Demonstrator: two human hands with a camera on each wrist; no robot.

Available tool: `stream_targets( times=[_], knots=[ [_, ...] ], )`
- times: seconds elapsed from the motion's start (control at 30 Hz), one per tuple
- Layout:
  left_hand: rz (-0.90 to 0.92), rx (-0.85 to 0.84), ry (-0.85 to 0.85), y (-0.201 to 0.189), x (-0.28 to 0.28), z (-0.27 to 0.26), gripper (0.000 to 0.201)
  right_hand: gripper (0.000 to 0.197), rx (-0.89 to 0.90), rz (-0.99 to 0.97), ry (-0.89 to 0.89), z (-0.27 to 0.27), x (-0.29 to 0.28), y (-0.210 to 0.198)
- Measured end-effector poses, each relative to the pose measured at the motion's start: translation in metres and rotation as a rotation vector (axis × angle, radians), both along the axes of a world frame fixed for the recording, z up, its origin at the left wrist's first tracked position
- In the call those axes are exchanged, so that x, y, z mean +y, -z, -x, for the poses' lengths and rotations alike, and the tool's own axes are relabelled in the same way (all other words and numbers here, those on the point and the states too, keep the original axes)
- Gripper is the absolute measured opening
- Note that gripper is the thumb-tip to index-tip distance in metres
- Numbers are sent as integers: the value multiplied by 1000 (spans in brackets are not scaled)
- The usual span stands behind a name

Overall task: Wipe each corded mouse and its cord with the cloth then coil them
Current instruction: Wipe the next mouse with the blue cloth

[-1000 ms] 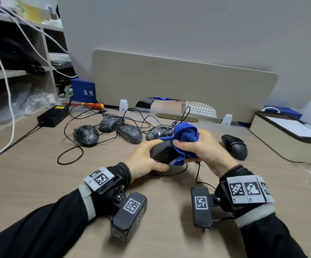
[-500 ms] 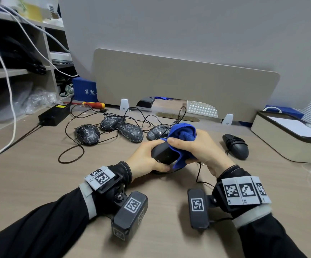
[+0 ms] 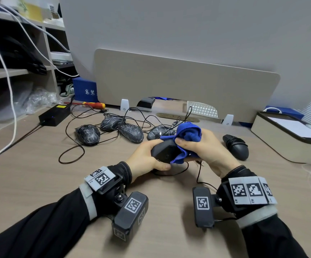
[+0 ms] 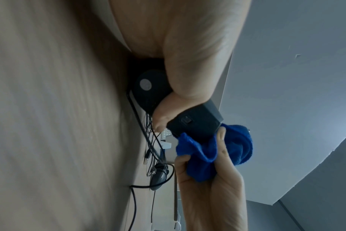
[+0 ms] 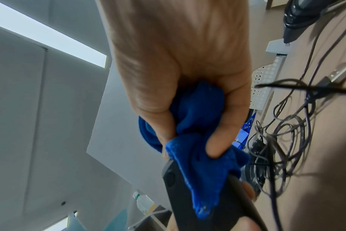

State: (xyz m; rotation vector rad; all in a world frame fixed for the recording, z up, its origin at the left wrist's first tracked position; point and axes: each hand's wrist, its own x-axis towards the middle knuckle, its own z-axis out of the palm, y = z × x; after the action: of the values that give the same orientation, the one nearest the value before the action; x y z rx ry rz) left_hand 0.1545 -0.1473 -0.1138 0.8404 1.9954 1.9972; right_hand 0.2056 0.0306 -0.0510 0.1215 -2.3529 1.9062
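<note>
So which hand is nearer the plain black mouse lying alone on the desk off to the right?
The right hand. It holds the blue cloth just left of that plain black mouse, without touching it. The left hand is farther left, gripping the mouse being wiped.

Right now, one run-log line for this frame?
step: wiping mouse | left hand: grips black mouse | right hand: presses blue cloth on it | cord: loose, uncoiled

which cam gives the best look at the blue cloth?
Right wrist: the bunched blue terry cloth fills mid-frame, gripped by the right hand. Head view shows it small, draped on the plain black mouse. Left wrist view shows it off-centre, partly behind fingers.
</note>
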Motion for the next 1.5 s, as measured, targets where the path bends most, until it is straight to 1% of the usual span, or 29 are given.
stream_targets(
  times=[0.1, 0.17, 0.2, 0.27, 0.33, 0.4, 0.47, 0.53, 0.57, 0.67, 0.77, 0.83, 0.9, 0.97, 1.03, 1.07, 1.1, 1.17, 1.2, 1.27, 1.33, 1.43, 1.5],
  knots=[
    [-104, -94, 4, 0, 1, 2, 49, 20, -6, 148, -18, -3, 13, -8],
    [-168, -139, 2, 0, 1, 2, 45, 14, -4, 259, 17, -5, 20, -15],
    [-189, -151, 7, 0, 2, 1, 44, 11, -2, 280, 26, -6, 21, -17],
    [-211, -155, 30, -3, 2, -1, 45, 15, -27, 236, -13, -6, 17, -17],
    [-185, -119, 68, -4, 2, -3, 48, 20, -68, 149, -42, -4, 8, -11],
    [-163, -92, 90, -5, 2, -5, 51, 20, -70, 57, -21, 0, 2, -4],
    [-174, -114, 97, -5, 2, -6, 50, 15, -56, 6, -7, 1, 1, -1],
    [-223, -173, 127, -4, 3, -8, 47, 9, -57, 61, -33, -1, 4, -2],
    [-255, -207, 147, -3, 3, -7, 46, 9, -55, 92, -52, -3, 7, -3],
    [-336, -299, 199, -3, 4, -5, 44, 20, -37, 102, -73, -6, 10, -7],
    [-396, -320, 215, -2, 5, -3, 52, 28, -48, 166, -20, -3, 8, -6],
    [-350, -344, 126, -5, 6, -5, 55, 28, -68, 195, 2, -1, 4, -2],
    [-233, -356, 24, -10, 4, -7, 52, 24, -82, 188, -12, -1, -1, 0],
    [-152, -355, 12, -10, 4, -8, 50, 20, -73, 178, -25, -2, -6, 1],
    [-119, -377, 58, -11, 3, -11, 50, 22, -35, 199, -27, -2, -9, 1],
    [-128, -424, 87, -12, 3, -12, 52, 22, 0, 228, -10, -2, -10, 0],
    [-169, -502, 120, -13, 1, -11, 52, 21, 38, 274, 22, -2, -9, -2],
    [-336, -684, 199, -17, -5, -9, 46, 17, 104, 372, 108, -1, -5, -4],
    [-411, -753, 231, -19, -9, -8, 44, 16, 131, 388, 138, 0, -3, -5],
    [-493, -832, 289, -20, -13, -5, 43, 15, 157, 358, 137, 0, -3, -5],
    [-486, -847, 340, -18, -13, -3, 51, 17, 151, 269, 79, -1, -9, -4],
    [-334, -753, 400, -17, -11, -4, 66, 22, 144, 160, 32, -1, -16, 0],
    [-275, -728, 425, -18, -10, -7, 66, 25, 160, 156, 49, -1, -17, 0]
  ],
)
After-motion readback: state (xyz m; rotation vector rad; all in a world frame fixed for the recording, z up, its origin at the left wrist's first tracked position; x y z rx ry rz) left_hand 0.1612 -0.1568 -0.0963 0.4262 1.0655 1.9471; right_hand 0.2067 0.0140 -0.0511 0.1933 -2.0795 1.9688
